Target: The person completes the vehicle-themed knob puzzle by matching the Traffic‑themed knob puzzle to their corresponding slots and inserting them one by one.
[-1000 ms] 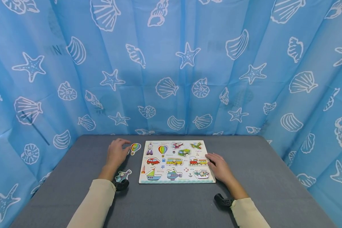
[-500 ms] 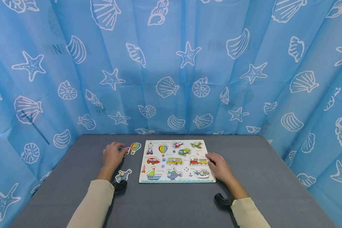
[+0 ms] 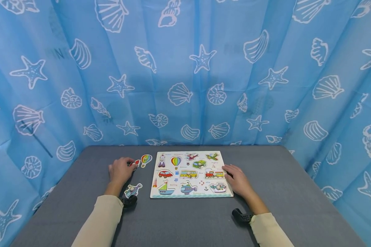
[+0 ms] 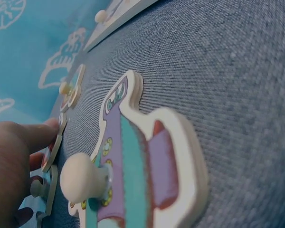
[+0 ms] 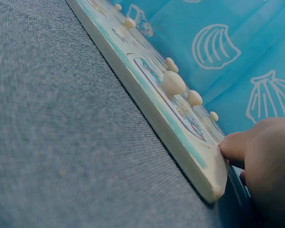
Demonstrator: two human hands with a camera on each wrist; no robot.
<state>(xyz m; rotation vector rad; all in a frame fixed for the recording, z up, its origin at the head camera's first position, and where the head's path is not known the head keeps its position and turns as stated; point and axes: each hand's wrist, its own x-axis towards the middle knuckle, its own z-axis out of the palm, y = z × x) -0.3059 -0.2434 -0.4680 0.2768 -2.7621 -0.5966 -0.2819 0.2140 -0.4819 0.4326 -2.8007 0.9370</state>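
Note:
My left hand is low over the table at the left, thumb and forefinger tips apart beside a red puzzle piece. In the left wrist view another piece with a grey knob lies under its fingers, partly hidden; contact there is unclear. Just right of the red piece lies a hot-air-balloon piece. Nearer my wrist is a purple-and-teal vehicle-shaped piece with a round knob. My right hand rests with extended fingers on the right edge of the wooden puzzle board, thumb touching near its corner.
Vehicle pictures cover the board, several with knobs standing up, such as the ship and the bus. The grey table ends at a blue curtain. Each wrist wears a black camera mount.
My left hand has shifted left and slightly nearer, away from the balloon piece, uncovering the red piece. My right hand and the board hold their place; the head view shifts slightly.

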